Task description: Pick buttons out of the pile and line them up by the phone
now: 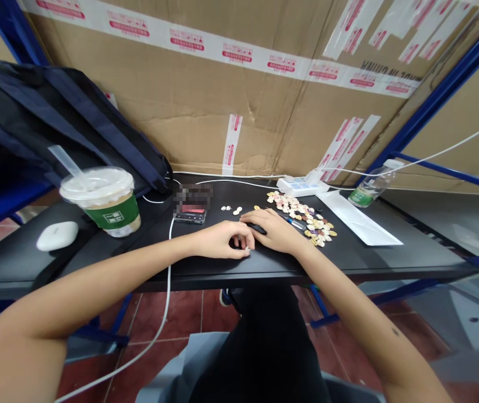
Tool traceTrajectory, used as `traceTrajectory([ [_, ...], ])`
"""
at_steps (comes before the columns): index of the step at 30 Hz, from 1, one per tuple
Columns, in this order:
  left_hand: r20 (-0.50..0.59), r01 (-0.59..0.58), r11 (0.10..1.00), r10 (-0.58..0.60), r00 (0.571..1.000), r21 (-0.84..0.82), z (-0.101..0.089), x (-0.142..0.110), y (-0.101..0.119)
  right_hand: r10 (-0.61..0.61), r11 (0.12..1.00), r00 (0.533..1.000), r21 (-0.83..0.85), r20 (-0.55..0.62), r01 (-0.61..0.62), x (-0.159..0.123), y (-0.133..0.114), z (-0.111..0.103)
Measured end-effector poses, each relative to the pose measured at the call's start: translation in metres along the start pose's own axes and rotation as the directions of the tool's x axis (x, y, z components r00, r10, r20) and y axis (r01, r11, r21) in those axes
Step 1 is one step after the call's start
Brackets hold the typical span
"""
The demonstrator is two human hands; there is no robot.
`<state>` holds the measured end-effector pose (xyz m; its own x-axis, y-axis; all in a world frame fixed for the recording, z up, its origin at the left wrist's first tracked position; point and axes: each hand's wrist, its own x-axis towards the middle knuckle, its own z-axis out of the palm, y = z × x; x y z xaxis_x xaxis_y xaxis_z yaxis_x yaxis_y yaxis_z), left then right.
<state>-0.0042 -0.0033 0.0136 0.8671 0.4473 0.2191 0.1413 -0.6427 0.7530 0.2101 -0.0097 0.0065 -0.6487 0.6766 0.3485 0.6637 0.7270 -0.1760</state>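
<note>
My left hand (231, 239) rests at the desk's front edge, closed, with thumb and fingertips pinched together. A tiny pale, greyish bit (247, 251) shows at those fingertips, too small to name. Beside it and almost touching, my right hand (273, 229) lies palm down with its fingers curved toward the left. Between its thumb and fingers shows a smooth dark, rounded thing (258, 228), mostly covered, whose kind I cannot make out. Just beyond the right hand is a spread of small pale, yellow and pinkish button-like pieces (292, 206). A blue-handled screwdriver-like tool (296, 224) lies among them.
Several loose pieces (238, 211) lie beyond my hands. Leftward are a phone (191, 215), a lidded drink cup (113, 215) with a straw, a white earbud case (57, 235) and a backpack (63, 112). Rightward are a power strip (302, 186), a white packet (359, 218) and a bottle (374, 183).
</note>
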Motion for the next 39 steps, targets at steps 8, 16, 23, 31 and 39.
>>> traceTrajectory([
  [8,-0.189,0.152,0.968,-0.190,0.963,-0.199,-0.003,0.005,-0.021,-0.044,0.979,0.998,0.197,-0.048,0.052,-0.004,0.002,0.004],
  [16,-0.302,0.259,0.933,-0.329,0.895,-0.249,-0.008,0.007,-0.024,-0.035,0.964,0.983,0.253,-0.181,0.081,-0.005,0.005,0.007],
  [23,-0.350,0.143,0.943,-0.249,0.903,-0.300,-0.007,0.009,-0.026,0.066,0.905,0.984,0.425,-0.166,0.011,-0.005,0.001,0.008],
  [31,-0.368,0.039,0.997,-0.061,0.928,-0.066,-0.005,0.005,-0.017,0.106,0.802,0.982,0.597,-0.154,0.007,-0.006,0.000,0.014],
  [39,-0.332,0.015,0.988,0.037,0.943,0.154,-0.003,0.001,-0.011,0.145,0.721,0.984,0.692,-0.107,-0.031,-0.005,-0.003,0.014],
])
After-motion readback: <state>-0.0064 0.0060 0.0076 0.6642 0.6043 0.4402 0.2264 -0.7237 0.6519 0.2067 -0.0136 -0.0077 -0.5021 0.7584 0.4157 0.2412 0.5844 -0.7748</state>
